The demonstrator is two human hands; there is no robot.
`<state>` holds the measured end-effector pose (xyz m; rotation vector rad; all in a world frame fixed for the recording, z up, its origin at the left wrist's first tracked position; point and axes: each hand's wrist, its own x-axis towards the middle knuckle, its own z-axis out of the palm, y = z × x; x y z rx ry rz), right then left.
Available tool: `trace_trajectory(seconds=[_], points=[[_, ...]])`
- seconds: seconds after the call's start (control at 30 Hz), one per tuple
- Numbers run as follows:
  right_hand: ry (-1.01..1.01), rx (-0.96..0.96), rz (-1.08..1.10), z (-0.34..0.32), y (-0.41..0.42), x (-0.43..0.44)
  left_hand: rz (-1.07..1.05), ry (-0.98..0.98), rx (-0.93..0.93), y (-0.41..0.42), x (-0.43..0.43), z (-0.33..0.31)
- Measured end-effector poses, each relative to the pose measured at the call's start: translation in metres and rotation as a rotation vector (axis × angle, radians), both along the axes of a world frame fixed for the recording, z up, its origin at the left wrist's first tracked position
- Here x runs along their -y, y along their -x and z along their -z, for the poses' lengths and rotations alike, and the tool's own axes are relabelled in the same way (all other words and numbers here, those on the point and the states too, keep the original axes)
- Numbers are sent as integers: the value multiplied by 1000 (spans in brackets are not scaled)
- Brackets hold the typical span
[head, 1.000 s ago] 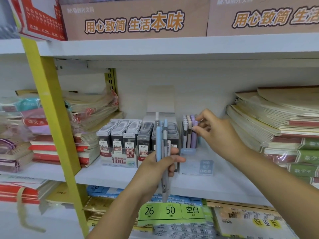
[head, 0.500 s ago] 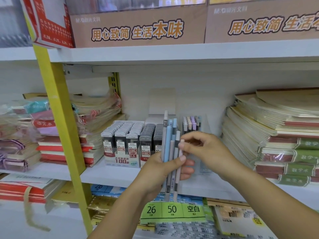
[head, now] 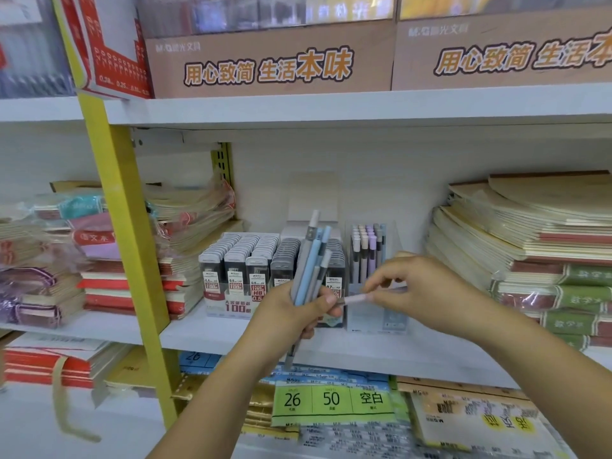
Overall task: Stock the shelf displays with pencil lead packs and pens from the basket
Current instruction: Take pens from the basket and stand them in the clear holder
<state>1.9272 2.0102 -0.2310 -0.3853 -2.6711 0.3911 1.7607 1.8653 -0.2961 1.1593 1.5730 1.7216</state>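
Grey and blue pens, a small bundle, stand upright in the left hand. Its fingers are wrapped round the lower barrels, thumb across the front. Caps point up and tips stick out below the fist.

Right hand: thumb and fingertips pinch one pink pen. It lies roughly level, with its dark end at the left thumb, touching or just beside the bundle; can't tell which.

Both hands are in front of the middle shelf, near its front edge.

On that shelf:
- Clear holder, right of centre, just behind the right hand. Pens with grey, purple and pale caps stand upright in it.
- Lead packs in display boxes just left of the holder, in rows running front to back. The bundle partly hides the right-hand box.
- Notebooks stacked at the right end. More wrapped stacks at the left end, behind and either side of the yellow post.

Brown cartons with orange lettering sit on the shelf above. Green label reading 26 / 50 on the level below; the stock there is blurred.
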Motion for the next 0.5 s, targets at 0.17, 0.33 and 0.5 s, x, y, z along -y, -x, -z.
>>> trace_trajectory(seconds=[0.17,0.33,0.5], points=[[-143,21,-94,-6,10,7,-48,-44,-27,0,-7,-6],[301,-550,-39,-14,6,-17,-57,-80,136,-1,-11,0],[253,-652,-13,-5,18,-21,-82,-72,152,-2,-15,10]])
